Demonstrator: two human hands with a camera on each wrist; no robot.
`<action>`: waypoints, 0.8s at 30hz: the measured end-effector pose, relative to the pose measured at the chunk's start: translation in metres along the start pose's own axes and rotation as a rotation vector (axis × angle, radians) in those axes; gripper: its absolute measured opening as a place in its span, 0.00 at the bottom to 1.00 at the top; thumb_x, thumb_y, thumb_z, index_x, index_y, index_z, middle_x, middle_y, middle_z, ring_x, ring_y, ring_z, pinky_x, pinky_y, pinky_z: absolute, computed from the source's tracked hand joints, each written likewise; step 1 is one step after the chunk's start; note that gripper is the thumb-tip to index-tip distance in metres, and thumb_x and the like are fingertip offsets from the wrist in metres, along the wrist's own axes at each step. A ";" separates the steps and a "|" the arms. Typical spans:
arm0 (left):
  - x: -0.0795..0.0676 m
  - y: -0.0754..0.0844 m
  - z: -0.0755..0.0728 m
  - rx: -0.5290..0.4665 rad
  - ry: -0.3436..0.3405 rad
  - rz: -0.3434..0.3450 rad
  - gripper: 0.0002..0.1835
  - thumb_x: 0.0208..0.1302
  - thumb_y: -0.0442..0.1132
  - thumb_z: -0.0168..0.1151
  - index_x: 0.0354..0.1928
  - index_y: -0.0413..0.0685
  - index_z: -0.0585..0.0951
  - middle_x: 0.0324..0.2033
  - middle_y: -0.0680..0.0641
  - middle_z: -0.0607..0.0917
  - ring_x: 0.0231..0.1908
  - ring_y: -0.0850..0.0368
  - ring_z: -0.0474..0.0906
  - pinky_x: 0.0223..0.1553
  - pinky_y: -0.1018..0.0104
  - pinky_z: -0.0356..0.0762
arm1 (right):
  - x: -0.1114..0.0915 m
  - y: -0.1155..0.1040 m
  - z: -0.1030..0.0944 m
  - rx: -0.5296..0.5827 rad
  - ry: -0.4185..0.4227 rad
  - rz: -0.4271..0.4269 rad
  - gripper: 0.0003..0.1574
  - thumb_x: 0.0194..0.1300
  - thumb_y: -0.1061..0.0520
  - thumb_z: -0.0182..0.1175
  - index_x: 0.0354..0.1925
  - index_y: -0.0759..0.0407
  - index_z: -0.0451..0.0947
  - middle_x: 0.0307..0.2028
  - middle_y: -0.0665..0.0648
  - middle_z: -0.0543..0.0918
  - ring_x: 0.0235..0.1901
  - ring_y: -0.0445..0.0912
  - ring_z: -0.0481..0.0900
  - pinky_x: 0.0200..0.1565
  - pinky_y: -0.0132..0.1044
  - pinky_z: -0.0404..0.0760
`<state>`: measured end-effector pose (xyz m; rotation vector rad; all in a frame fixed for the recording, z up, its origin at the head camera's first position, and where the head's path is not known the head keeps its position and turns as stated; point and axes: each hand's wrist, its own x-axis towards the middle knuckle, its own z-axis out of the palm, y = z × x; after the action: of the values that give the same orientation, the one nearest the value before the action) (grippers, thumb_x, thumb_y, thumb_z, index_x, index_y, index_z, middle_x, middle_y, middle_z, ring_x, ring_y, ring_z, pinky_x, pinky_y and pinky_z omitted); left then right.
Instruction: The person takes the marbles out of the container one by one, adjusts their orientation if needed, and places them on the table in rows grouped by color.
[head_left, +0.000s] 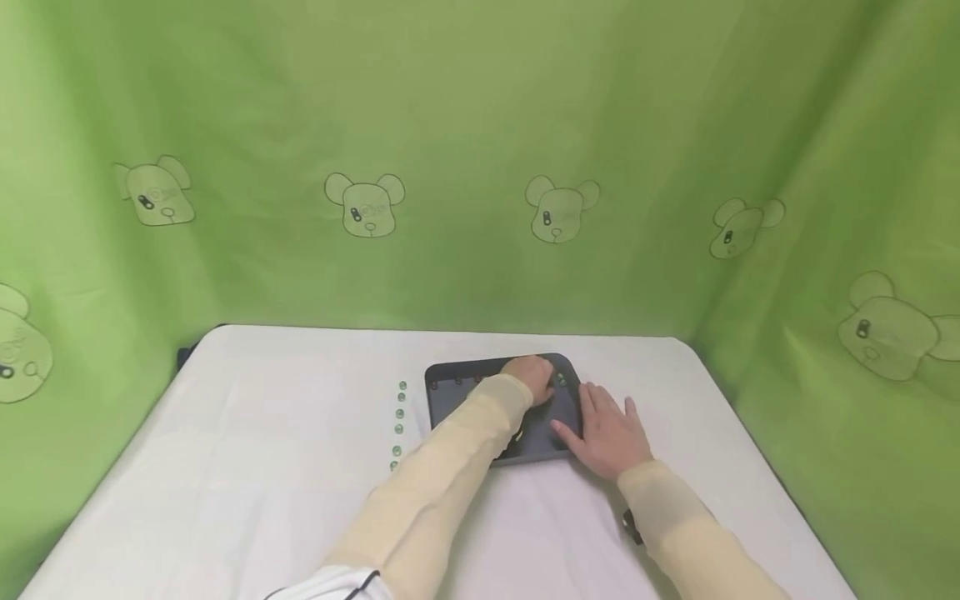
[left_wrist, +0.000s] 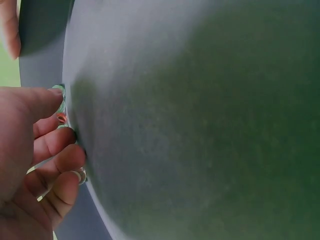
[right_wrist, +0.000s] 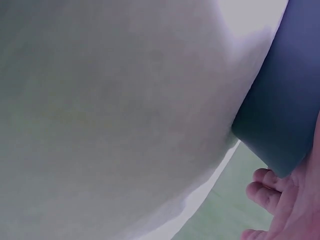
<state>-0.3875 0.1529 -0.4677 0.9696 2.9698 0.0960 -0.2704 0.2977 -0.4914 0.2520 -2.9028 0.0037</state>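
Observation:
A dark grey tray (head_left: 551,425) lies on the white table. My left hand (head_left: 531,379) reaches inside it at the far wall, fingers curled. In the left wrist view, a small glass marble with orange colouring (left_wrist: 62,118) sits between the thumb and forefinger. A green marble (left_wrist: 60,90) touches the thumb tip, and a pale one (left_wrist: 83,175) shows beside the lower fingers. The right hand (head_left: 609,433) lies against the tray's right side, fingers straight, thumb over the near rim. In the right wrist view its fingers (right_wrist: 267,192) are beside the tray's outer wall (right_wrist: 280,110).
Several green marbles (head_left: 400,413) form a row on the table left of the tray. Inside the tray, reddish marbles (head_left: 458,381) line the far wall, and a green marble (head_left: 561,379) sits near the far right corner. A yellow piece (head_left: 518,435) shows beside the left forearm.

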 end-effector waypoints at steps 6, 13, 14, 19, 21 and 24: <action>0.004 0.003 0.001 -0.011 0.009 0.014 0.13 0.63 0.53 0.63 0.44 0.58 0.84 0.42 0.56 0.86 0.42 0.62 0.81 0.48 0.67 0.78 | 0.001 -0.001 -0.002 -0.002 -0.004 0.003 0.60 0.65 0.22 0.35 0.70 0.69 0.55 0.69 0.67 0.62 0.68 0.59 0.58 0.65 0.67 0.49; 0.006 0.005 0.003 -0.046 0.010 -0.005 0.12 0.63 0.52 0.63 0.44 0.59 0.85 0.42 0.57 0.86 0.42 0.62 0.81 0.47 0.67 0.79 | 0.003 -0.002 -0.002 -0.003 -0.028 0.005 0.61 0.64 0.20 0.32 0.71 0.68 0.54 0.69 0.67 0.61 0.69 0.59 0.58 0.65 0.66 0.49; 0.007 0.004 0.003 -0.052 0.012 -0.010 0.12 0.62 0.51 0.64 0.45 0.59 0.85 0.43 0.57 0.86 0.43 0.62 0.81 0.47 0.67 0.79 | 0.003 -0.002 -0.002 -0.003 -0.031 0.006 0.61 0.64 0.20 0.32 0.71 0.68 0.54 0.69 0.66 0.61 0.69 0.59 0.58 0.65 0.66 0.49; 0.013 0.001 0.008 -0.083 0.019 -0.022 0.15 0.61 0.51 0.65 0.49 0.59 0.84 0.46 0.57 0.85 0.45 0.61 0.81 0.49 0.66 0.78 | 0.004 0.000 -0.002 -0.019 -0.026 0.009 0.61 0.64 0.20 0.31 0.71 0.69 0.54 0.69 0.66 0.61 0.69 0.59 0.58 0.65 0.66 0.50; 0.014 0.001 0.010 -0.091 0.016 -0.022 0.15 0.61 0.51 0.65 0.48 0.58 0.84 0.44 0.57 0.86 0.43 0.62 0.81 0.48 0.66 0.78 | 0.003 0.000 -0.001 -0.017 -0.027 0.010 0.61 0.64 0.20 0.31 0.71 0.68 0.54 0.69 0.66 0.61 0.69 0.59 0.58 0.65 0.66 0.50; 0.015 0.000 0.011 -0.092 0.006 -0.022 0.14 0.61 0.51 0.65 0.47 0.57 0.84 0.42 0.57 0.87 0.40 0.62 0.81 0.47 0.67 0.78 | 0.001 0.000 0.000 0.001 -0.031 0.015 0.62 0.64 0.20 0.31 0.71 0.69 0.54 0.69 0.67 0.62 0.69 0.59 0.58 0.65 0.66 0.50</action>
<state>-0.3990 0.1626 -0.4783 0.9277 2.9510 0.2334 -0.2709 0.2972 -0.4909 0.2331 -2.9354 0.0033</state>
